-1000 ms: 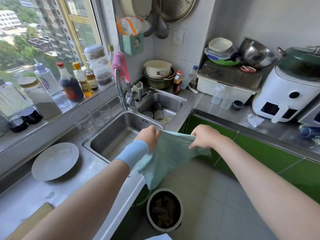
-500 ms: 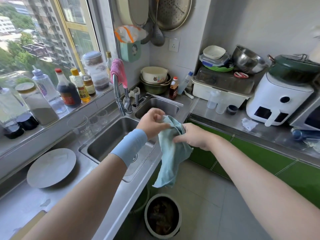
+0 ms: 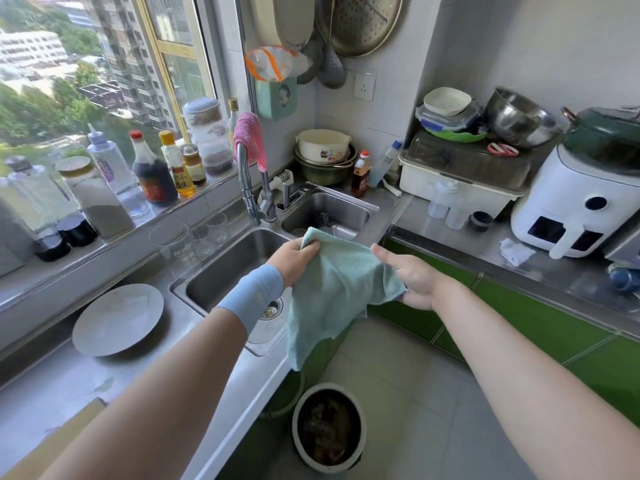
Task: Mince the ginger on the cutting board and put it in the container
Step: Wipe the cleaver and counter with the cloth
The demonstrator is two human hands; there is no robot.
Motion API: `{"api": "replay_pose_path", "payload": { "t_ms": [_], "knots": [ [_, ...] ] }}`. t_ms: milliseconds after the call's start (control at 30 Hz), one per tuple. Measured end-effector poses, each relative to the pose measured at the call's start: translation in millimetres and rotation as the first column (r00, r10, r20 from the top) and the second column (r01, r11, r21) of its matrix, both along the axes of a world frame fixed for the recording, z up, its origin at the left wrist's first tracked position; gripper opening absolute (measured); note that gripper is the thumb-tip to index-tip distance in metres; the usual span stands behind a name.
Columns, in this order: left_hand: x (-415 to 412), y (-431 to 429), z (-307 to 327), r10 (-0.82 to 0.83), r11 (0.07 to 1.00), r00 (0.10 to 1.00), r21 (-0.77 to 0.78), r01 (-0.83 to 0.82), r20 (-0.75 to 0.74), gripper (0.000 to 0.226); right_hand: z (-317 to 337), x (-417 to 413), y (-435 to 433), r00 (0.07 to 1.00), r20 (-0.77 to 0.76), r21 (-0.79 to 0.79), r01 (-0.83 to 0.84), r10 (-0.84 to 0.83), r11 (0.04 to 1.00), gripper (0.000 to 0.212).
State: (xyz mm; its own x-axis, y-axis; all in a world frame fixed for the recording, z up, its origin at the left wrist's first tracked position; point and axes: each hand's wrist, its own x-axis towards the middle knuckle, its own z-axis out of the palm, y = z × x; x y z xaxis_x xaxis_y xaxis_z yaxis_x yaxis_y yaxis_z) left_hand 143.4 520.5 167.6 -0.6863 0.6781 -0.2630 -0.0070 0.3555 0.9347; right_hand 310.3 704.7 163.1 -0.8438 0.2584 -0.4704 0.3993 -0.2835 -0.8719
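- Cloth (image 3: 332,296), teal, soft, finely ribbed, hangs in front of the steel sink (image 3: 225,268).
- Left hand (image 3: 294,258): grip clenched on the cloth's top corner.
- Right hand (image 3: 412,282): grip released, straight fingers against the cloth's other edge.
- Cutting board (image 3: 52,445), pale wood, lies on the steel table (image 3: 52,386), well apart from both hands.

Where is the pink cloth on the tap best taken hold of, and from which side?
Probably the top fold, from above: the pink cloth hangs draped over the arch of the tap, so pinching there and lifting straight up should free it.
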Motion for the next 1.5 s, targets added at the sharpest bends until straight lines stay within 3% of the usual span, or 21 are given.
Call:
{"api": "replay_pose_path", "payload": {
  "t_ms": [100, 167, 300, 400, 433, 467, 533, 567, 633, 733, 800, 867, 933, 1033, 1133, 1200, 1233, 1300, 1333, 1400, 1500],
  "knots": [
    [-6.3, -13.3, 3.5, 0.077, 0.995, 0.997, 0.057, -0.078, 0.018, 0.016, -3.7, -0.1, -0.7, 0.987, 0.019, 0.143, -0.161, 0.16, 0.977, 0.032],
    [-10.8, -23.2, 6.7, 0.117, 0.988, 0.992, 0.09, -0.122, 0.055, 0.019, -3.4, -3.4, 0.8, 0.998, 0.007, 0.212, -0.064, 0.064, 0.975, 0.025],
    [-8.2, -34.3, 12.4, 0.197, 0.976, 0.98, 0.097, -0.195, -0.013, 0.022, 1.1, -19.6, -9.2, 0.979, -0.073, 0.262, 0.205, -0.193, 0.943, 0.042],
    [-10.5, -35.3, 12.5, 0.286, 0.954, 0.937, -0.03, -0.297, -0.198, 0.03, -5.3, -30.1, -12.4, 0.986, -0.062, 0.046, 0.159, -0.156, 0.986, 0.06],
    [-9.9, -37.3, 13.2, 0.35, 0.931, 0.924, -0.052, -0.362, -0.154, 0.033, -6.1, -29.0, -15.7, 0.995, -0.08, -0.044, 0.061, -0.064, 0.997, 0.06],
    [-8.2, -40.5, 14.2, 0.418, 0.908, 0.908, -0.041, -0.417, 0.014, 0.037, -6.7, -26.9, -18.8, 0.994, -0.102, -0.097, -0.047, 0.037, 0.994, 0.052],
    [-5.6, -53.1, 11.2, 0.355, 0.905, 0.804, 0.039, -0.423, 0.477, 0.051, -10.4, -25.9, -23.8, 0.982, -0.131, -0.096, -0.146, 0.133, 0.985, 0.034],
    [-0.7, -62.4, 8.7, 0.272, 0.907, 0.768, 0.111, -0.406, 0.58, 0.055, -11.9, -28.2, -27.2, 0.985, -0.134, -0.09, -0.12, 0.107, 0.989, 0.031],
    [8.7, -78.1, -8.1, 0.139, 0.927, 0.788, 0.202, -0.317, 0.599, 0.046, -16.4, -35.7, -32.7, 0.987, -0.147, -0.124, 0.051, -0.069, 0.991, 0.019],
    [24.1, -83.8, -25.7, 0.188, 0.969, 0.89, 0.069, -0.236, 0.415, 0.04, -22.5, -43.4, -42.4, 0.956, -0.175, -0.125, 0.214, -0.234, 0.969, 0.016],
    [23.6, -79.8, -29.8, 0.297, 0.933, 0.953, -0.231, -0.275, 0.065, 0.044, -28.1, -44.0, -49.6, 0.975, -0.126, 0.162, 0.203, -0.184, 0.966, 0.046],
    [23.0, -82.2, -30.8, 0.233, 0.825, 0.929, -0.447, -0.346, -0.288, 0.063, -34.4, -43.5, -57.3, 0.987, -0.056, 0.403, 0.162, -0.152, 0.901, 0.073],
    [23.7, -87.5, -31.6, 0.234, 0.848, 0.908, -0.384, -0.365, -0.348, 0.056, -36.9, -46.3, -66.7, 0.986, -0.027, 0.472, 0.159, -0.166, 0.867, 0.081],
    [31.2, -106.4, -32.9, 0.182, 0.943, 0.967, -0.248, -0.223, -0.177, 0.02, -38.9, -52.8, -75.3, 0.997, 0.005, 0.558, 0.057, -0.073, 0.828, 0.074],
    [33.5, -132.5, -38.6, 0.013, 0.885, 0.975, -0.452, -0.115, -0.222, 0.045, -37.5, -56.1, -81.7, 0.91, 0.209, 0.629, -0.406, 0.358, 0.663, 0.078],
    [36.1, -147.1, -38.9, -0.096, 0.785, 0.917, -0.596, -0.169, -0.386, 0.031, -36.7, -61.1, -94.9, 0.719, 0.429, 0.65, -0.666, 0.547, 0.366, 0.066],
    [37.0, -154.5, -38.3, -0.101, 0.763, 0.903, -0.615, -0.199, -0.417, 0.015, -38.7, -66.0, -103.2, 0.658, 0.501, 0.669, -0.707, 0.562, 0.231, 0.048],
    [37.5, -174.9, -34.4, -0.043, 0.756, 0.914, -0.611, -0.234, -0.403, 0.024, -38.5, -74.0, -121.6, 0.647, 0.533, 0.713, -0.69, 0.545, 0.122, 0.013],
    [36.2, -189.6, -32.9, 0.001, 0.756, 0.922, -0.603, -0.254, -0.388, 0.03, -37.1, -76.4, -130.1, 0.668, 0.51, 0.722, -0.675, 0.541, 0.152, 0.009],
    [35.2, -225.3, -30.2, 0.172, 0.803, 0.925, -0.496, -0.332, -0.34, 0.039, -31.9, -81.6, -144.8, 0.739, 0.403, 0.667, -0.641, 0.539, 0.38, 0.021],
    [37.5, -282.6, -32.3, 0.504, 0.862, 0.856, -0.126, -0.491, 0.116, 0.041, -24.6, -88.5, -180.6, 0.849, 0.188, 0.458, -0.521, 0.494, 0.721, 0.028]
  ]
}}
